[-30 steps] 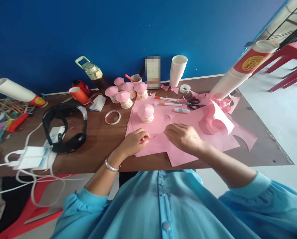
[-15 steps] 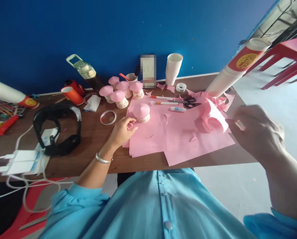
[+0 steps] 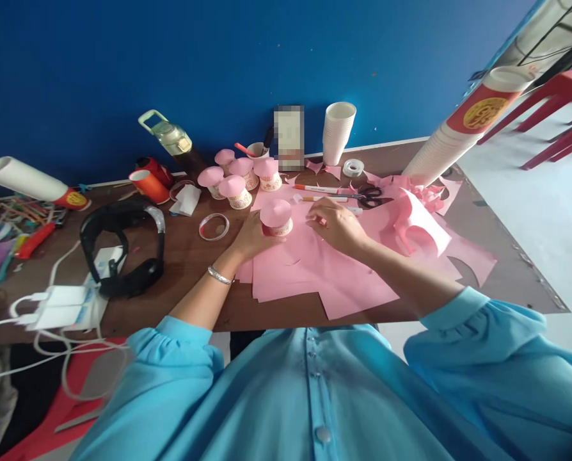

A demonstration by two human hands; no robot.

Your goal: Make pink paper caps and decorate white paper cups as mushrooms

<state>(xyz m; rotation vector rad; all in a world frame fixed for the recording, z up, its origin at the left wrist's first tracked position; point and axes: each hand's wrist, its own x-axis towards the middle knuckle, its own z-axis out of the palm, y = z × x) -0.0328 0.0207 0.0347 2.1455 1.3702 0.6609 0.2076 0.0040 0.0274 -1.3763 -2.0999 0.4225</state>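
Observation:
A small patterned paper cup (image 3: 277, 228) stands upside down on pink paper sheets (image 3: 286, 272), with a pink paper cone (image 3: 275, 212) as a roof on top. My left hand (image 3: 253, 238) wraps the cup's left side, the thumb low along its front; the other fingers are partly hidden. To the right, my right hand (image 3: 338, 225) hovers over the sheets with fingers loosely bent and apart, nothing visible in them, a short gap from the cup. Several similar coned cups (image 3: 235, 193) stand behind on the left. Scissors (image 3: 370, 197), markers (image 3: 317, 189) and a partly covered glue stick (image 3: 356, 210) lie beyond my right hand.
A curled pink sheet (image 3: 423, 224) and paper scraps lie at right, near a long leaning cup stack (image 3: 439, 144). Against the blue wall stand another cup stack (image 3: 338, 131) and a bottle (image 3: 173, 142). Left are tape (image 3: 214, 226), a black headset (image 3: 123, 250) and a power strip (image 3: 65, 307).
My right hand has come in from the table's right edge to beside the cup. My left hand has moved from next to the cup to gripping its side.

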